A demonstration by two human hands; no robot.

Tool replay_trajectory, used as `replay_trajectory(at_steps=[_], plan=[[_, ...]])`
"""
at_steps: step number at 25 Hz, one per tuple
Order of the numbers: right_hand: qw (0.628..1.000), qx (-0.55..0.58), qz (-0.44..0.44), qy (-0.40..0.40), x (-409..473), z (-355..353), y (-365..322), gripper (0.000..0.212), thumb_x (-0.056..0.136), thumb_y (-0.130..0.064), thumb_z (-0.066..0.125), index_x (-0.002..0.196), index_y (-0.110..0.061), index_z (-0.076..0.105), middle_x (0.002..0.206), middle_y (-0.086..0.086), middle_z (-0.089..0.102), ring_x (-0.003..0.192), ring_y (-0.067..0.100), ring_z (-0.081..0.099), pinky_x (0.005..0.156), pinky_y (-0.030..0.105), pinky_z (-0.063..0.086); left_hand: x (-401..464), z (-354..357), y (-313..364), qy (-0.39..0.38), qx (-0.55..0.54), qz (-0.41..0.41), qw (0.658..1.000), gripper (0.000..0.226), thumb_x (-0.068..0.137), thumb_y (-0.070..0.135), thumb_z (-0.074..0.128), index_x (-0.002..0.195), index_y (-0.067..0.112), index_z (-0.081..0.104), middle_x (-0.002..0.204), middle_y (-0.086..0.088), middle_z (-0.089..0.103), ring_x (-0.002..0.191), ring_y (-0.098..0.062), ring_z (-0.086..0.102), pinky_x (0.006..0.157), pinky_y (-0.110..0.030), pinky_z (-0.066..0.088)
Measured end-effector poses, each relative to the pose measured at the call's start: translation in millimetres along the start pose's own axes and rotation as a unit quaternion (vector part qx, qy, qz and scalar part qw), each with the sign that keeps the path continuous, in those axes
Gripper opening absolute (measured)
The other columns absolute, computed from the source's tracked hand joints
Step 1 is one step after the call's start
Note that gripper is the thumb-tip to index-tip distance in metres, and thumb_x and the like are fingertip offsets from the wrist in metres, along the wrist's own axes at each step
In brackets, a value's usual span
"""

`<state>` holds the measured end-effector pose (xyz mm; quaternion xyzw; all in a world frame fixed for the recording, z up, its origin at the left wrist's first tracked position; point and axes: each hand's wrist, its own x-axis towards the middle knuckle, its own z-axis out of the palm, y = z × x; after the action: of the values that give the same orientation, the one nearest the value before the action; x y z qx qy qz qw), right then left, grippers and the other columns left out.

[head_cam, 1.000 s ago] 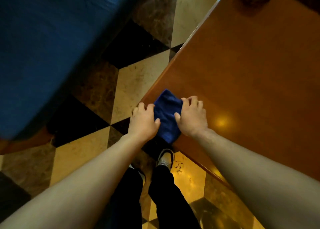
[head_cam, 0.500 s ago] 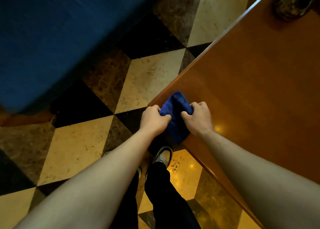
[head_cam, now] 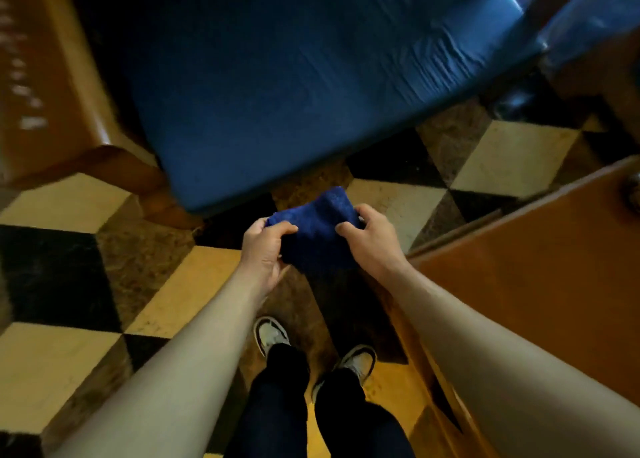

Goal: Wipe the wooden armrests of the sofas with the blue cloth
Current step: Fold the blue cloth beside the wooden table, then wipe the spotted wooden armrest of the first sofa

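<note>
I hold the folded blue cloth in the air with both hands, in front of the sofa's blue seat cushion. My left hand grips its left edge and my right hand grips its right edge. The sofa's wooden armrest runs along the left side of the cushion, blurred, well to the left of the cloth. The cloth touches neither the sofa nor the table.
A glossy wooden table fills the right side, its corner close to my right wrist. A second blue cushion shows at the top right. The floor is chequered tile, and my two feet stand between sofa and table.
Both hands have lifted the cloth off the table corner and carried it left. The view has swung from the table to face the sofa seat and its armrest.
</note>
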<state>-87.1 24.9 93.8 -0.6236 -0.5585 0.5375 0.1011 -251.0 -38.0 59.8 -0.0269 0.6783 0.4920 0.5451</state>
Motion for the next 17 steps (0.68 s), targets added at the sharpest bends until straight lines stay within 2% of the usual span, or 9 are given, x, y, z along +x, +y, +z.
replay_trajectory(at_steps=[3,5,8,11,14,16,17], plan=[[0.999,-0.020,-0.045,-0.022,3.9,50.1,-75.6,0.014,0.093,-0.022,0.062,0.105,-0.017,0.066,0.100,0.002,0.073,0.096,0.022,0.069,0.091,0.051,0.056,-3.3,-59.1,59.9,0.019,-0.028,0.043,0.999,0.027,0.079,-0.007,0.065,0.092,0.016,0.064,0.093,-0.012,0.076,0.087,-0.033,0.072,0.074,-0.045,0.058],[0.996,-0.030,-0.066,-0.049,2.3,88.7,-123.3,0.011,0.094,-0.025,0.062,0.103,-0.018,0.064,0.099,0.000,0.072,0.095,0.023,0.069,0.089,0.050,0.057,-9.7,-106.7,98.9,0.060,0.001,0.095,0.994,0.027,0.078,-0.004,0.068,0.094,0.018,0.065,0.103,-0.015,0.075,0.100,-0.039,0.071,0.086,-0.053,0.058],[0.990,-0.055,-0.088,-0.091,-0.8,146.7,-178.7,0.006,0.097,-0.025,0.063,0.100,-0.021,0.059,0.097,-0.002,0.068,0.096,0.023,0.067,0.082,0.044,0.056,-25.7,-174.3,146.5,0.120,0.049,0.164,0.978,0.031,0.078,0.000,0.070,0.099,0.022,0.066,0.105,-0.008,0.075,0.102,-0.032,0.071,0.090,-0.052,0.059],[0.985,-0.064,-0.094,-0.132,-3.7,196.9,-219.5,0.008,0.099,-0.027,0.061,0.101,-0.032,0.056,0.100,-0.005,0.065,0.093,0.016,0.065,0.078,0.038,0.057,-34.8,-227.7,179.5,0.158,0.089,0.193,0.964,0.035,0.083,0.002,0.070,0.113,0.018,0.063,0.112,-0.006,0.072,0.104,-0.025,0.069,0.094,-0.048,0.057],[0.977,-0.083,-0.115,-0.157,0.7,235.9,-253.2,0.012,0.099,-0.027,0.061,0.110,-0.027,0.056,0.105,-0.002,0.066,0.093,0.017,0.066,0.074,0.036,0.058,-31.5,-268.2,206.5,0.179,0.140,0.204,0.952,0.033,0.090,0.008,0.067,0.119,0.021,0.060,0.120,-0.004,0.068,0.110,-0.022,0.065,0.096,-0.043,0.055],[0.974,-0.091,-0.128,-0.163,10.3,253.6,-269.1,0.013,0.099,-0.024,0.060,0.111,-0.027,0.055,0.107,-0.001,0.066,0.090,0.013,0.064,0.064,0.028,0.053,-22.7,-282.0,220.6,0.179,0.180,0.207,0.945,0.028,0.093,0.011,0.065,0.118,0.024,0.058,0.122,-0.002,0.066,0.114,-0.023,0.063,0.100,-0.046,0.054],[0.973,-0.093,-0.136,-0.164,17.6,260.0,-274.9,0.014,0.099,-0.023,0.060,0.111,-0.026,0.055,0.107,-0.001,0.066,0.089,0.011,0.063,0.064,0.027,0.051,-17.0,-285.2,227.1,0.177,0.192,0.208,0.943,0.027,0.094,0.012,0.064,0.118,0.023,0.058,0.122,-0.002,0.066,0.114,-0.024,0.063,0.100,-0.048,0.054]])
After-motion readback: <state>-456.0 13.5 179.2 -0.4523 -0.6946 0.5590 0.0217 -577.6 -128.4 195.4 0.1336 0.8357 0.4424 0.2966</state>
